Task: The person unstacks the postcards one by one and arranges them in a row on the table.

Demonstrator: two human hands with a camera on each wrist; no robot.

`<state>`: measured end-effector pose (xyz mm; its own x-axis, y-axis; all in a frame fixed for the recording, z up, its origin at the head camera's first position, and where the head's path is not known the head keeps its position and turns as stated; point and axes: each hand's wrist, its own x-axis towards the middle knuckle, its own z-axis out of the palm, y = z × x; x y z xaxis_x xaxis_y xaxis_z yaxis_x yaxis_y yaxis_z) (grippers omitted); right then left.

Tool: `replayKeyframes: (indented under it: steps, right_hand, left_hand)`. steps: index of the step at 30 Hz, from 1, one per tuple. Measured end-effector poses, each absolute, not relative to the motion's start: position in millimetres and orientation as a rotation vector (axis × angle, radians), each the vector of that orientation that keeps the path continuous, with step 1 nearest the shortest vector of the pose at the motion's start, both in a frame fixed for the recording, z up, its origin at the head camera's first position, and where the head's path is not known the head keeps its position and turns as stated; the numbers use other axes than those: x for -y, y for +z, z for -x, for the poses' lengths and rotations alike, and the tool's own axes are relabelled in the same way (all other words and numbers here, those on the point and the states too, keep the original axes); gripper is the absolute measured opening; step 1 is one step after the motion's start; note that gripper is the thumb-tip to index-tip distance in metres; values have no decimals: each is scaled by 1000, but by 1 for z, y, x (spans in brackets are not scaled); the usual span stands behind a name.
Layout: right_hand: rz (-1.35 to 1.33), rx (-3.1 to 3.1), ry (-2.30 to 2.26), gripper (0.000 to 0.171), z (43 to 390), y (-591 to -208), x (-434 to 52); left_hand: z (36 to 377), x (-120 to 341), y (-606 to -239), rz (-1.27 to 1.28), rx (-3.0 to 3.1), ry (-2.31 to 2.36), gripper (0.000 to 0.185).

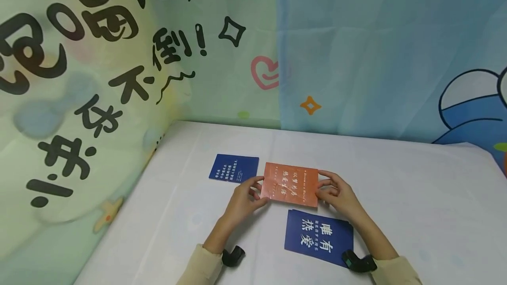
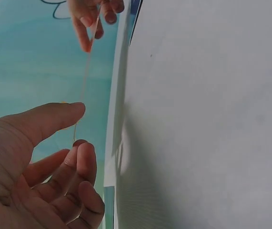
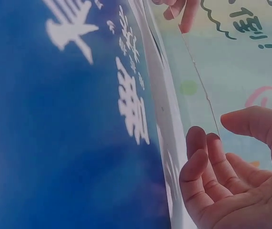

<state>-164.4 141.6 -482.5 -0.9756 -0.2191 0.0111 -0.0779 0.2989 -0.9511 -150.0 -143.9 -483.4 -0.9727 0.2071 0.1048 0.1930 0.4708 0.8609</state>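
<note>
An orange card with pale lettering is held flat a little above the white table, one short edge in each hand. My left hand pinches its left edge, thumb on top and fingers below. My right hand pinches the right edge the same way. In the left wrist view the orange card shows edge-on as a thin line between the thumb and fingers of my left hand. The right wrist view shows the same thin card edge running into my right hand.
A large blue card with white characters lies just in front of the hands, and it fills the right wrist view. A smaller blue card lies behind to the left. Printed cloth walls close off the left and back of the table.
</note>
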Motion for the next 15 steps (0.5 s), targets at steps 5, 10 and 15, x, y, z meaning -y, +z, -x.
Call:
replayKeyframes:
  steps: [5, 10, 15]
  right_hand:
    - [265, -2423, -1762, 61, 169, -484, -141]
    - [268, -2420, -1745, 66, 176, -485, -138]
    - [262, -2414, -1731, 70, 179, -484, -135]
  left_hand:
    - [156, 142, -485, -339, -2713, 1540, 56]
    - [161, 141, -485, -292, -2751, 1491, 57]
    - [164, 144, -485, -282, -2762, 1492, 56]
